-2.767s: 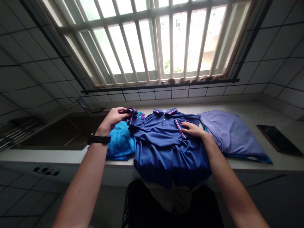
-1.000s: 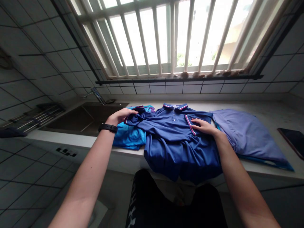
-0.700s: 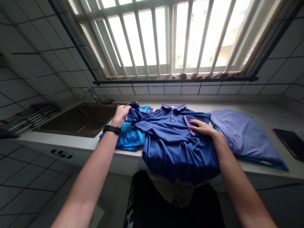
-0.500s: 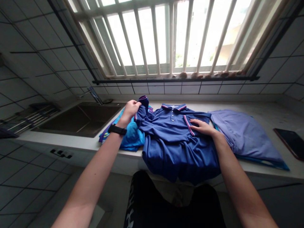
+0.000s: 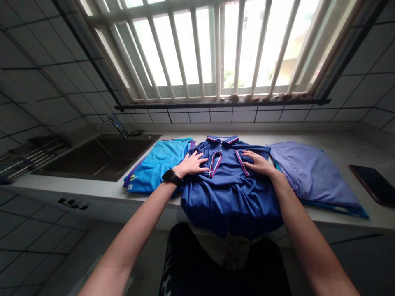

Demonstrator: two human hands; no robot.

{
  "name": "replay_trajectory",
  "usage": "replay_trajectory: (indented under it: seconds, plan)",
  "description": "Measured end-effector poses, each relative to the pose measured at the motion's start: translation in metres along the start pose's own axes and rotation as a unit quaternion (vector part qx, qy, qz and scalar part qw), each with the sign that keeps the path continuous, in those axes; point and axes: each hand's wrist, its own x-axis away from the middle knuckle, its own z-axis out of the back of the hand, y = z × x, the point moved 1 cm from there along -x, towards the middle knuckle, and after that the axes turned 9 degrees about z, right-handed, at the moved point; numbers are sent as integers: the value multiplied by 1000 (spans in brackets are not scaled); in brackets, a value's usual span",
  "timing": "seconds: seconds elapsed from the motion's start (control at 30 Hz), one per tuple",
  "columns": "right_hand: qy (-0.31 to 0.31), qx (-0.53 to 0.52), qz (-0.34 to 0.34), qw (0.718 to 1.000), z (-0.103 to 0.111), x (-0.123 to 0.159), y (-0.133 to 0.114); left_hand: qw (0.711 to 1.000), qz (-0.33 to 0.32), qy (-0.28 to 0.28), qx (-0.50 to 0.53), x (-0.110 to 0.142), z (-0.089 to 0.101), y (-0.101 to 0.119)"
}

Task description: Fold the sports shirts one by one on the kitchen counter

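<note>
A navy polo shirt [image 5: 228, 193] lies front up on the counter, its striped collar toward the window and its lower part hanging over the front edge. Both short sleeves are folded inward over the chest. My left hand [image 5: 194, 163] lies flat with spread fingers on the left sleeve, beside its striped cuff [image 5: 215, 164], which stands slightly gaping. On the right sleeve rests my right hand [image 5: 257, 162], fingers stretched out and apart, by the other striped cuff [image 5: 242, 163]. Neither hand grips the cloth.
Folded blue clothes [image 5: 154, 164] lie left of the shirt, beside a sink [image 5: 92, 160] with a faucet [image 5: 119, 125]. To the right are a stack of folded lavender cloth [image 5: 314, 174] and a phone [image 5: 373, 183]. A barred window [image 5: 217, 53] is behind the counter.
My left hand carried the left sleeve rightward, folded it in over the chest and let go of it. The blue clothes at left are uncovered. My right hand stayed on the right sleeve.
</note>
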Motion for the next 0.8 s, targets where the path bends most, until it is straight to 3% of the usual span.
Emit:
replay_trajectory:
  seconds: [0.07,0.23,0.43,0.63,0.7,0.8]
  plan:
    - [-14,21,-3,1000,-5,-2,-4,999,0,-35,-8,-1,-13,-2]
    - [-76,66,-34,994,-21,-9,-11,1000,-3,-14,-3,-3,-23,-2]
    - [-38,52,-12,998,-28,-17,-15,999,-26,-26,28,-9,-20,9]
    - [8,48,20,999,-24,-17,-25,999,-10,-32,37,-23,-25,11]
    - [-1,73,-9,997,-26,-16,-26,999,-10,-25,35,-26,-27,10]
    - [-62,115,-70,989,-30,-16,-26,999,-2,-25,35,-30,-30,9]
